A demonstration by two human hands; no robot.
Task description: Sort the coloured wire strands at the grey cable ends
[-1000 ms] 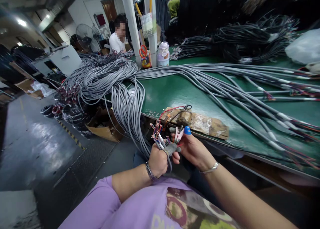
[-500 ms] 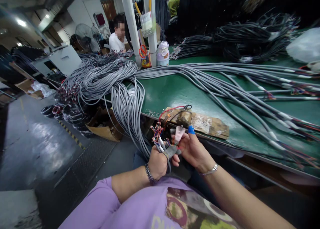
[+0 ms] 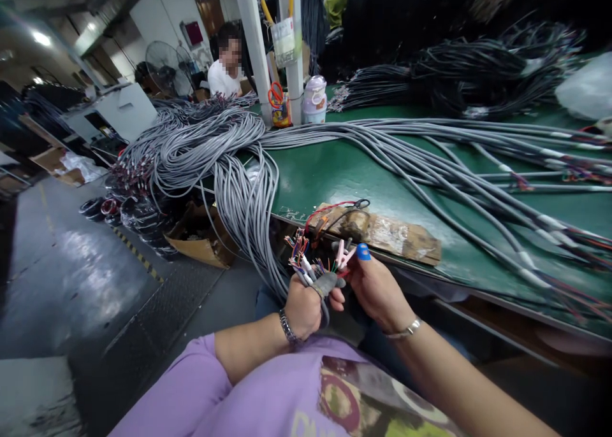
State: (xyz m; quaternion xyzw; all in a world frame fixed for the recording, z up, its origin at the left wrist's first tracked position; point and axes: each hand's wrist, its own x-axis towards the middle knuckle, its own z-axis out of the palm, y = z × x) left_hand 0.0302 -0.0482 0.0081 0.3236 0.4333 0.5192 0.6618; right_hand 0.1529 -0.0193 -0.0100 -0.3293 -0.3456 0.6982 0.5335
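My left hand (image 3: 302, 306) is closed around the end of a grey cable (image 3: 321, 285), whose thin coloured wires (image 3: 300, 252) fan out above the fist. My right hand (image 3: 377, 290), with blue nail polish on the thumb, pinches a small pink cutter (image 3: 342, 255) right beside those wire ends. Both hands hover just in front of the green table's (image 3: 335, 176) near edge. A wristwatch sits on my left wrist and a bangle on my right.
Long grey cable bundles (image 3: 229, 163) cross the table and hang off its left edge. A taped brown cardboard piece (image 3: 382, 232) with red wire lies near the edge. Black cable heaps (image 3: 459, 74), white posts (image 3: 251, 42), scissors (image 3: 274, 95), a jar (image 3: 314, 99). A seated person (image 3: 224, 74) works behind.
My right hand dipped and turned slightly with the pink cutter, staying beside the wire ends. My left hand keeps its grip in the same place.
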